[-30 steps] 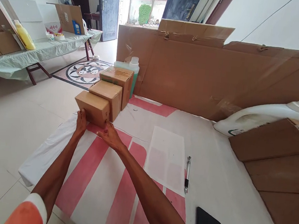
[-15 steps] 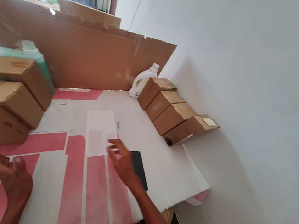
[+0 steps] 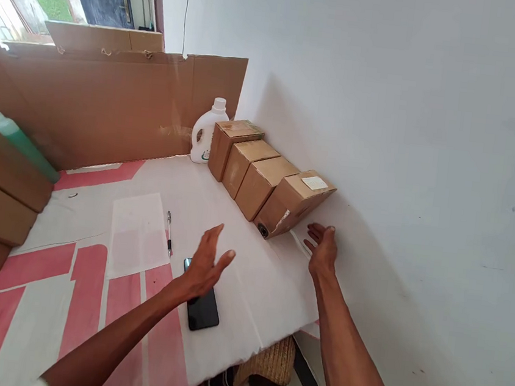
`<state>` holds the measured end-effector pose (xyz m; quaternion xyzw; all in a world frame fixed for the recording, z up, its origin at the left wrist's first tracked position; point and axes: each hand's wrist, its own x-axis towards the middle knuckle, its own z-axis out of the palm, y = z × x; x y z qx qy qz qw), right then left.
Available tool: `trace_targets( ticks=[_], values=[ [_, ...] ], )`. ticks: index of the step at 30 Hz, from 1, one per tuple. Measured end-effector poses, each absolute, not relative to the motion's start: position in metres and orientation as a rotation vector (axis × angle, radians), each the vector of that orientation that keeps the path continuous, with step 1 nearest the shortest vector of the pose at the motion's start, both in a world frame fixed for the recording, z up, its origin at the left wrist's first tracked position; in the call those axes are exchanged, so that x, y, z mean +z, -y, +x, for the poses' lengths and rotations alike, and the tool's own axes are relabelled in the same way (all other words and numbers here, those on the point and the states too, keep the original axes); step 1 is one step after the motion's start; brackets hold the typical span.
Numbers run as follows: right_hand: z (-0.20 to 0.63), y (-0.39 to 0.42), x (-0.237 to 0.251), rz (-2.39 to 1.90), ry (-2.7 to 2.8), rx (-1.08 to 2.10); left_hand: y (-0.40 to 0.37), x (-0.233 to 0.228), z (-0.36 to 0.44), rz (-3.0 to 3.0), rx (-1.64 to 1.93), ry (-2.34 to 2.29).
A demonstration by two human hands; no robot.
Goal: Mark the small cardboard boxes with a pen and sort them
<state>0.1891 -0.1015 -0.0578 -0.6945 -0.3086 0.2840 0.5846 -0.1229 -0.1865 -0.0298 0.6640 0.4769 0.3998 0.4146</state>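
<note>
My left hand (image 3: 208,263) is over the table, fingers stretched out and thumb apart, with nothing in it. Beneath it lies a black smartphone (image 3: 203,311), partly covered by the hand. My right hand (image 3: 323,249) reaches past the table's right side by the wall, its fingers spread and holding nothing. Nearest to it is a tilted cardboard box (image 3: 291,202) with a white label, at the front end of a row of boxes. A pen (image 3: 169,233) rests beside a sheet of white paper (image 3: 137,223), left of my left hand.
A white jug (image 3: 208,132) stands behind the right row of boxes. More cardboard boxes (image 3: 0,190) and a green-tinted jug (image 3: 12,136) are at the left. A cardboard panel (image 3: 110,104) borders the back of the table. The wall (image 3: 425,174) rises close on the right.
The view has turned right. My right hand has moved from above the phone to beside the tilted box. My left hand has come across from the left and has opened.
</note>
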Motion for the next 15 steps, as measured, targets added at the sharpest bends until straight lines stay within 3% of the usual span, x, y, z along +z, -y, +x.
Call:
trace_targets(
  ticks=[7, 15],
  values=[
    [0.169, 0.046, -0.072, -1.517, 0.668, 0.722, 0.102, -0.012, -0.041, 1.635, 0.691, -1.177],
    [0.125, 0.125, -0.081, -1.518, 0.725, 0.759, 0.101, -0.017, -0.029, 1.455, 0.634, -1.132]
  ],
)
